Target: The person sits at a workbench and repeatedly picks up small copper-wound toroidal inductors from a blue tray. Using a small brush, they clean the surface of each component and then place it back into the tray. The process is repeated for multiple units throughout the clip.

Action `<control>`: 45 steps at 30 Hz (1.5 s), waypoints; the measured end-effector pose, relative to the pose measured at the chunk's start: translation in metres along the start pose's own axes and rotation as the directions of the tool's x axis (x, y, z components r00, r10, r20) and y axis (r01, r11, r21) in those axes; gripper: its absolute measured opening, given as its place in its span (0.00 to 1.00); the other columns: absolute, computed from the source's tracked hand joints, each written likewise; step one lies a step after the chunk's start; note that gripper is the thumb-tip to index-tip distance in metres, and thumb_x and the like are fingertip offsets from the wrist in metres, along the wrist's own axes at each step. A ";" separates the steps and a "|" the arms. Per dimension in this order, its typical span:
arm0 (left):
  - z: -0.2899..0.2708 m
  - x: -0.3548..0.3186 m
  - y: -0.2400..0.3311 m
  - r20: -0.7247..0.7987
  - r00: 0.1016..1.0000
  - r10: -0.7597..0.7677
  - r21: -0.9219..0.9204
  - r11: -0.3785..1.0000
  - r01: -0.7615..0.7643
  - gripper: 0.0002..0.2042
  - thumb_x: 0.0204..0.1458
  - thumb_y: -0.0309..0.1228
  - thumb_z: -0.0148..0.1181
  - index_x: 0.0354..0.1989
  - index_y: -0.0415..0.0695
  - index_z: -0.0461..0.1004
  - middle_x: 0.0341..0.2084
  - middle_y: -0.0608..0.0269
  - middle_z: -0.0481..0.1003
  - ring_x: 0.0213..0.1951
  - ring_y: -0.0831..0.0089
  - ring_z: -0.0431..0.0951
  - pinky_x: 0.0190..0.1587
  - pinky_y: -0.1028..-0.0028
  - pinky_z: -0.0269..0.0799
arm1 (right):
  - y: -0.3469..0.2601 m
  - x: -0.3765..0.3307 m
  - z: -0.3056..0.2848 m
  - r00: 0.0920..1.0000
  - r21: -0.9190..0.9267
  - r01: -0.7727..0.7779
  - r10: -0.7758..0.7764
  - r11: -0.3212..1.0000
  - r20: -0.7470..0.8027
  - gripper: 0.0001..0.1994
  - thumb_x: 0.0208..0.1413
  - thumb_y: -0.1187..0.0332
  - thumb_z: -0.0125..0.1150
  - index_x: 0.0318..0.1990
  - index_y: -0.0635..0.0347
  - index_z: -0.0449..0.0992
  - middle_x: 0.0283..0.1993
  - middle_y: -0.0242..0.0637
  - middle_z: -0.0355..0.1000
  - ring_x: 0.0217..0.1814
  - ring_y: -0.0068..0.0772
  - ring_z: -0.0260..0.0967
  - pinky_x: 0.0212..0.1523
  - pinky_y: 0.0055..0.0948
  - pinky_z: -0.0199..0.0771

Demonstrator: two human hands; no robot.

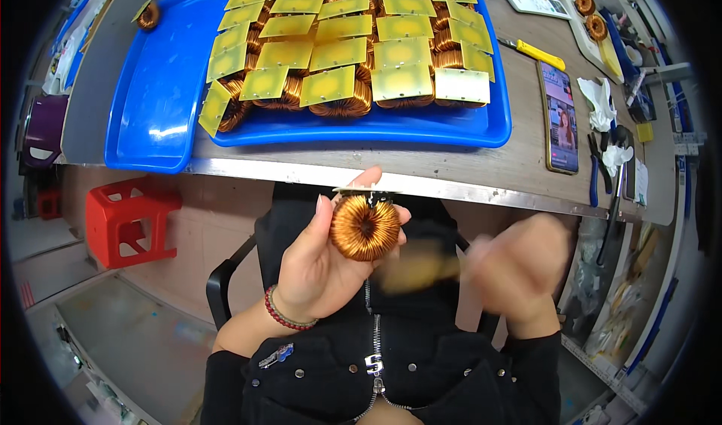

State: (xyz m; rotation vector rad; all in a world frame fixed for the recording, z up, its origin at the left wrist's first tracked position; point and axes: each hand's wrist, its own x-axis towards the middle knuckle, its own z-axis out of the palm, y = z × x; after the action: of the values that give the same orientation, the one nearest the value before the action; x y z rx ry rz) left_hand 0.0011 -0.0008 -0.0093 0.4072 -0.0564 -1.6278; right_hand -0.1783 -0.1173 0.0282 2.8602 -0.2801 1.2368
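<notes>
My left hand (320, 256) is closed around a toroidal coil (365, 228) wound with copper wire. A thin board (368, 190) sits edge-on along the coil's top, with dark material at the joint. The coil is held upright over my lap, its central hole facing me. To its right, my right hand (519, 263) is curled and smeared by motion. From its fingers a blurred yellow-brown thing (418, 267) reaches toward the coil; its kind cannot be made out.
A blue tray (353, 135) on the table holds rows of copper coils topped with yellow boards (404, 80). Left of it is another blue tray (150, 128). A phone (558, 116), yellow-handled cutter (538, 53) and pliers (599, 171) lie right. A red stool (128, 218) stands left.
</notes>
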 end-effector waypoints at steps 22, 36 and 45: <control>0.026 -0.003 0.014 -0.116 0.946 -0.302 0.337 0.884 0.324 0.26 0.61 0.48 0.26 0.58 0.41 0.56 0.37 0.59 0.71 0.33 0.76 0.71 0.32 0.77 0.66 | 0.020 0.019 0.008 0.632 0.334 0.712 -0.771 0.618 0.078 0.03 0.41 0.73 0.49 0.26 0.57 0.65 0.24 0.27 0.54 0.22 0.23 0.57 0.41 0.35 0.73; -0.001 0.005 0.002 0.312 0.950 0.013 0.021 1.000 -0.020 0.34 0.55 0.40 0.45 0.64 0.38 0.39 0.55 0.43 0.58 0.55 0.58 0.62 0.60 0.64 0.52 | -0.005 -0.012 -0.031 0.948 0.011 -0.316 0.316 0.949 -0.047 0.17 0.34 0.78 0.66 0.37 0.55 0.77 0.42 0.38 0.59 0.28 0.24 0.62 0.20 0.15 0.62; 0.010 0.012 -0.018 0.130 0.944 0.302 0.272 0.905 -0.327 0.33 0.55 0.45 0.44 0.65 0.45 0.42 0.51 0.50 0.62 0.50 0.60 0.64 0.55 0.63 0.56 | -0.032 -0.002 -0.004 0.925 0.012 -0.375 0.373 0.927 0.067 0.13 0.37 0.73 0.64 0.36 0.60 0.76 0.31 0.31 0.66 0.16 0.23 0.60 0.14 0.20 0.55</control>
State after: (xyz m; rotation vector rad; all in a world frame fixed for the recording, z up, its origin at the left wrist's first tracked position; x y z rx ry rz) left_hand -0.0198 -0.0131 -0.0076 0.5245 -0.4118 -1.3159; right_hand -0.1766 -0.0849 0.0316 2.9618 -0.8545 1.1989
